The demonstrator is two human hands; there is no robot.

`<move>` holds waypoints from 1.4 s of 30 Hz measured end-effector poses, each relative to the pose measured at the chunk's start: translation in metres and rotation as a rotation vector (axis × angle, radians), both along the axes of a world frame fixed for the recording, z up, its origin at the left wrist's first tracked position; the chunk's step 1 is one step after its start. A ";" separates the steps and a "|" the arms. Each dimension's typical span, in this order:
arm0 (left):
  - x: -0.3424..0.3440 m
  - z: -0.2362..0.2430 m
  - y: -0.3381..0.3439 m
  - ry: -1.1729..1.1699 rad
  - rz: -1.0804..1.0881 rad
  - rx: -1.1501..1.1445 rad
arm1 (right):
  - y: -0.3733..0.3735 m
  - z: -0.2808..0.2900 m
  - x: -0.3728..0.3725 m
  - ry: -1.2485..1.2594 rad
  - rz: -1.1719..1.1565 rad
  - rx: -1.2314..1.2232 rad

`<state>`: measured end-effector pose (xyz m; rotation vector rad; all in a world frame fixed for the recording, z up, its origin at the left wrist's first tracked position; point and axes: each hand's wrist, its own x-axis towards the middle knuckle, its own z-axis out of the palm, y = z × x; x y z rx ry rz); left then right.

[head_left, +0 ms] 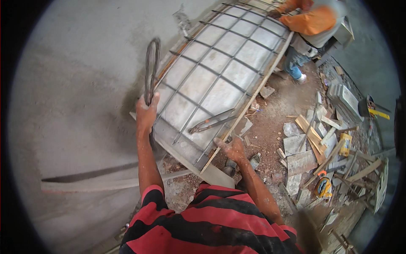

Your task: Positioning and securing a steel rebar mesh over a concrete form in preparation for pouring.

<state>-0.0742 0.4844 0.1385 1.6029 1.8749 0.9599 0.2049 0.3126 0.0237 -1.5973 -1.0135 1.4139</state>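
Note:
My left hand (147, 111) grips a looped bundle of dark tie wire (150, 63) upright at the left edge of a slab-shaped panel (177, 76), across which a grid of steel bars (216, 74) lies. My right hand (229, 148) is closed on the wooden strip (243, 113) along the panel's right edge, near its lower corner. Long-handled nippers (213, 120) rest on the grid just above that hand.
A co-worker in orange sleeves (308, 25) leans over the grid's far right. Broken boards (311, 133), tile pieces (302, 165) and an orange-handled tool (322, 180) litter the floor at right. A concrete wall (76, 72) fills the left side, with a pale ledge (97, 185) low along it.

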 end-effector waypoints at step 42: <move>-0.021 -0.136 -0.073 0.185 0.119 0.244 | -0.011 -0.030 -0.002 -0.083 0.016 -0.059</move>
